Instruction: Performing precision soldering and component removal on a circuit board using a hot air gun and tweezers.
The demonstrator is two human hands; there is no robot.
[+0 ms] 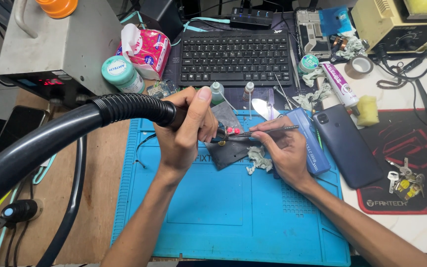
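left hand clenched round hot-air handpiece, nozzle aimed at small red-knobbed part on grey holder plate | right hand pinching tweezers, tips at part | judged best: nozzle kept just clear, tweezers steadied, heel rested on blue mat

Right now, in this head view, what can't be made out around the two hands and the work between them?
- Nozzle of the hot-air handle: hidden inside the left hand.
- Part under the tweezers tip: too small, half covered by left-hand fingers.
- Dark plate: partly covered by both hands.
- Right hand: its palm faces away.
- Black hose: cut off at the left edge.
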